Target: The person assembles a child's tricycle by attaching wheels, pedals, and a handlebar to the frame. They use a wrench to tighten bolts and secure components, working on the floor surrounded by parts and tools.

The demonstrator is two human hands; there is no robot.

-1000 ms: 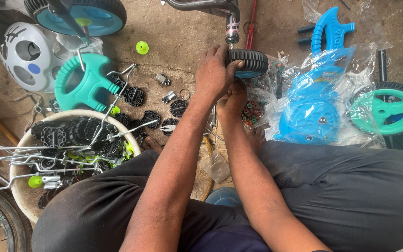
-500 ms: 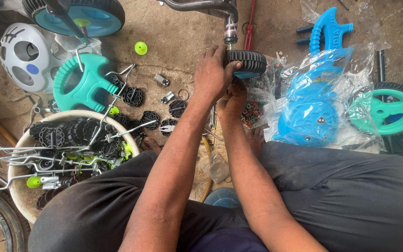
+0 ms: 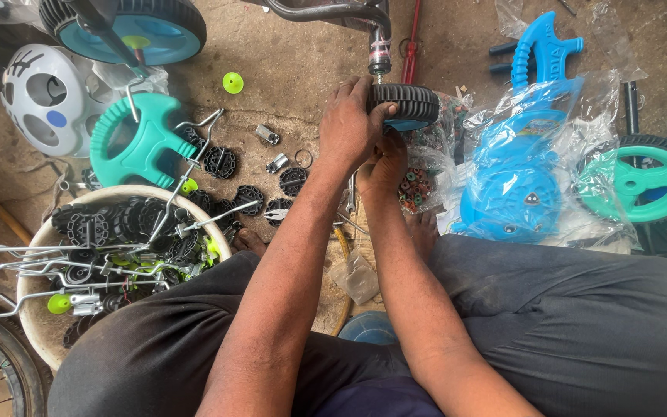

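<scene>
- Left hand (image 3: 349,123) lies over the small wheel (image 3: 407,104), fingers clenched on its black tread.
- Right hand (image 3: 384,166) sits just below the wheel, touching its underside; fingers curled, hold hidden, cannot tell on what.
- Wheel sits at the lower end of a metal tube (image 3: 333,11); judged: it is being fitted, seating not confirmed.
- Left of the wheel: loose black discs (image 3: 220,162) and small metal bits on the floor (image 3: 287,54), apparently unused.
- Further left: bowl (image 3: 36,239) full of black parts and wire rods.
- Right of the wheel: bagged blue seat (image 3: 515,189), green wheel (image 3: 642,181).
- Floor is bare, dirty concrete; cluttered workshop setting.
</scene>
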